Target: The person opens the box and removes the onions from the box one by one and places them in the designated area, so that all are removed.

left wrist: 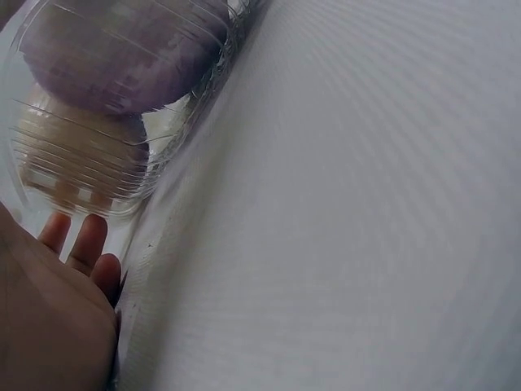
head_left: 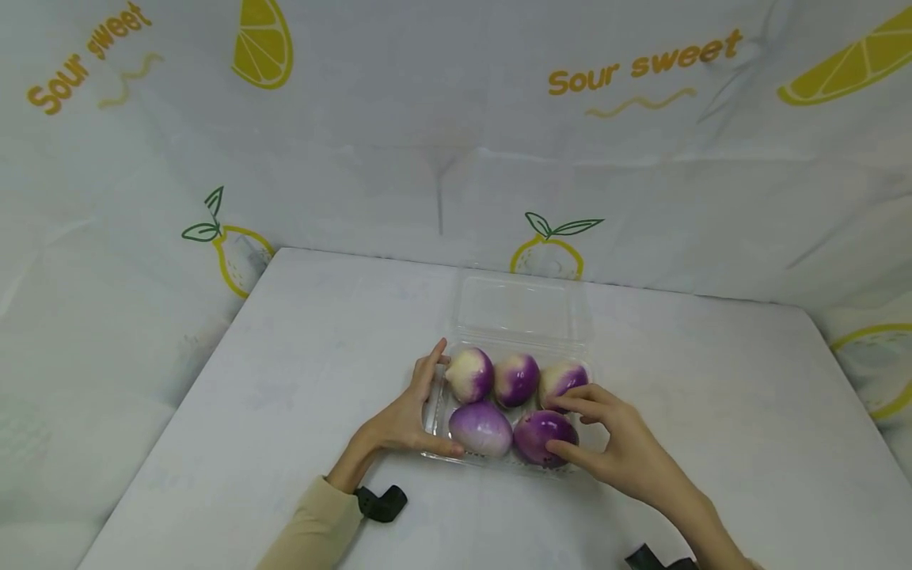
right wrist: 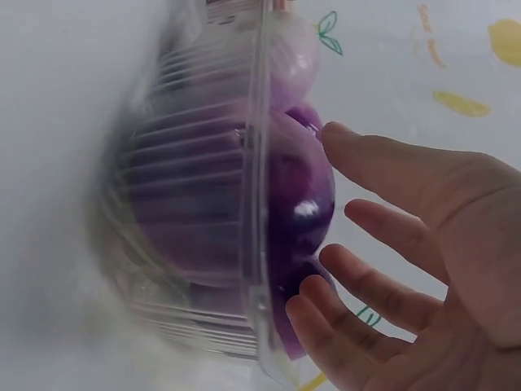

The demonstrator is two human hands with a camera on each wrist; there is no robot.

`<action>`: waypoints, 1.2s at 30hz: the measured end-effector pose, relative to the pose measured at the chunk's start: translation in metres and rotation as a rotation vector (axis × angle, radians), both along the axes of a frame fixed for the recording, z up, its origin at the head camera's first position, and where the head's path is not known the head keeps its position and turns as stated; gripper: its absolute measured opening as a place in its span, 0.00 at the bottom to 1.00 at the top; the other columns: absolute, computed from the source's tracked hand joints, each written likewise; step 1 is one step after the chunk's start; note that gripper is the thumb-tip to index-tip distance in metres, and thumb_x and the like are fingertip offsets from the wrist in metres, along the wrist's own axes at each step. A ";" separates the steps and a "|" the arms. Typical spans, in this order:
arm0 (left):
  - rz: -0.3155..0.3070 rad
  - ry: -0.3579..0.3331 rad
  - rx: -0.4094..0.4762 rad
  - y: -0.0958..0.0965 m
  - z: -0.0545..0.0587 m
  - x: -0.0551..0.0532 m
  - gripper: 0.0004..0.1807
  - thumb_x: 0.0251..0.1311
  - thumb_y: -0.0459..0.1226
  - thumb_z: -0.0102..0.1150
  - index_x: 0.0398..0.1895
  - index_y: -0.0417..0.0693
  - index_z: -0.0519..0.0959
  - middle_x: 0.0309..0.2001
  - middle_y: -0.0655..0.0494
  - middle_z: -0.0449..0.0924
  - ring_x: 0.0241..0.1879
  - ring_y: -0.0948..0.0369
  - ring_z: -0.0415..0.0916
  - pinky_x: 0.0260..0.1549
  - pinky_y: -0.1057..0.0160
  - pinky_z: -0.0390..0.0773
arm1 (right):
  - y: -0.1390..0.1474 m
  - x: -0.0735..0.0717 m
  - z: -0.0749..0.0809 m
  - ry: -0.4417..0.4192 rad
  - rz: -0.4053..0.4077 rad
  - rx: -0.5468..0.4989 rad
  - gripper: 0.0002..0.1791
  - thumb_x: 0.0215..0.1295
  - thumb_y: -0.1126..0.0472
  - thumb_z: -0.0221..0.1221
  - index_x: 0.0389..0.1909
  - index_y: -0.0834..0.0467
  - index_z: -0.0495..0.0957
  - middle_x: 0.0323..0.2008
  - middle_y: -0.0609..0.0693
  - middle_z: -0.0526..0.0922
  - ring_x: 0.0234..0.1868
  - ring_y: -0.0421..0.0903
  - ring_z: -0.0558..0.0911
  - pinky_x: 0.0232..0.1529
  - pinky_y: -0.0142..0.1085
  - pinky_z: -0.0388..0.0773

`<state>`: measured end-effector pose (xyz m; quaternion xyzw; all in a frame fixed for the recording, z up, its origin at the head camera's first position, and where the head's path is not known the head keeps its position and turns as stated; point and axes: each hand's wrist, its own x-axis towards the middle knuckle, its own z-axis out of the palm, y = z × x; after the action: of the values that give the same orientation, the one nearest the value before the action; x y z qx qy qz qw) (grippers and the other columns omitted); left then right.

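A clear plastic clamshell box (head_left: pixel 436 423) holds several round purple-and-white vegetables that look like onions. My left hand (head_left: pixel 402 416) rests along the box's left side, thumb at the front rim and fingers spread toward the back; the left wrist view shows fingertips (left wrist: pixel 88 240) beside the ribbed wall. Over the box's right end is my right hand (head_left: pixel 616 439), its thumb at the front-right purple onion (head_left: pixel 534 434) and its other fingers near the back-right onion (head_left: pixel 564 378). In the right wrist view these fingers (right wrist: pixel 366 285) are spread apart, not closed around an onion.
The box's transparent lid (head_left: pixel 520 309) lies folded back behind it. A white table (head_left: pixel 321 317) spreads around the box, with a lemon-printed cloth (head_left: pixel 399 158) behind it. Black wrist-worn devices (head_left: pixel 382 503) show near both wrists.
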<state>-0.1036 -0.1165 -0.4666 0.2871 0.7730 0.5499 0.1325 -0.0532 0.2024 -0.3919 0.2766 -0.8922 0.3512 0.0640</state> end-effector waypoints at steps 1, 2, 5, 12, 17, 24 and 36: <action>-0.001 0.000 0.001 0.000 -0.001 0.000 0.82 0.38 0.49 0.84 0.82 0.46 0.27 0.75 0.37 0.46 0.75 0.39 0.48 0.65 0.33 0.61 | -0.001 0.001 -0.001 0.003 -0.001 0.007 0.27 0.47 0.64 0.79 0.52 0.57 0.86 0.44 0.44 0.83 0.46 0.39 0.83 0.43 0.38 0.85; -0.002 0.001 0.002 0.000 -0.001 0.000 0.81 0.38 0.49 0.84 0.82 0.46 0.27 0.74 0.37 0.46 0.75 0.39 0.48 0.65 0.32 0.61 | -0.002 0.002 -0.002 0.003 0.000 0.014 0.27 0.46 0.63 0.79 0.51 0.57 0.86 0.44 0.44 0.83 0.46 0.39 0.83 0.43 0.38 0.85; -0.003 0.003 0.008 0.000 -0.003 -0.001 0.81 0.38 0.48 0.84 0.82 0.44 0.27 0.74 0.37 0.46 0.75 0.39 0.48 0.66 0.31 0.60 | -0.004 0.003 -0.005 0.009 -0.003 0.036 0.27 0.46 0.63 0.80 0.51 0.57 0.87 0.45 0.45 0.83 0.46 0.40 0.83 0.43 0.37 0.85; -0.005 -0.002 0.009 0.000 -0.003 -0.001 0.81 0.39 0.49 0.84 0.82 0.45 0.27 0.75 0.37 0.45 0.74 0.39 0.48 0.65 0.32 0.60 | -0.007 0.007 -0.008 -0.024 -0.033 0.072 0.29 0.46 0.59 0.80 0.53 0.58 0.86 0.46 0.45 0.82 0.45 0.47 0.86 0.45 0.40 0.85; -0.005 -0.003 0.008 0.000 -0.003 -0.001 0.81 0.39 0.49 0.83 0.82 0.46 0.27 0.75 0.38 0.45 0.74 0.39 0.48 0.64 0.33 0.61 | -0.011 0.008 -0.008 -0.076 -0.070 0.091 0.31 0.45 0.58 0.81 0.54 0.59 0.85 0.47 0.46 0.81 0.46 0.47 0.86 0.46 0.39 0.85; -0.011 -0.007 0.015 0.000 -0.002 0.000 0.82 0.40 0.55 0.82 0.83 0.47 0.26 0.75 0.38 0.45 0.74 0.40 0.49 0.64 0.34 0.61 | -0.013 0.008 -0.009 -0.062 -0.092 0.128 0.31 0.44 0.59 0.81 0.54 0.57 0.86 0.47 0.44 0.81 0.46 0.43 0.83 0.47 0.38 0.84; -0.005 -0.011 -0.001 0.000 -0.003 0.000 0.81 0.40 0.57 0.82 0.83 0.48 0.27 0.76 0.39 0.45 0.73 0.41 0.51 0.63 0.36 0.63 | -0.011 0.006 -0.011 0.037 -0.039 0.069 0.30 0.42 0.59 0.82 0.51 0.57 0.87 0.45 0.43 0.81 0.44 0.41 0.84 0.44 0.34 0.85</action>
<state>-0.1039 -0.1168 -0.4695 0.2861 0.7717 0.5509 0.1382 -0.0468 0.1919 -0.4031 0.2677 -0.9077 0.3136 0.0775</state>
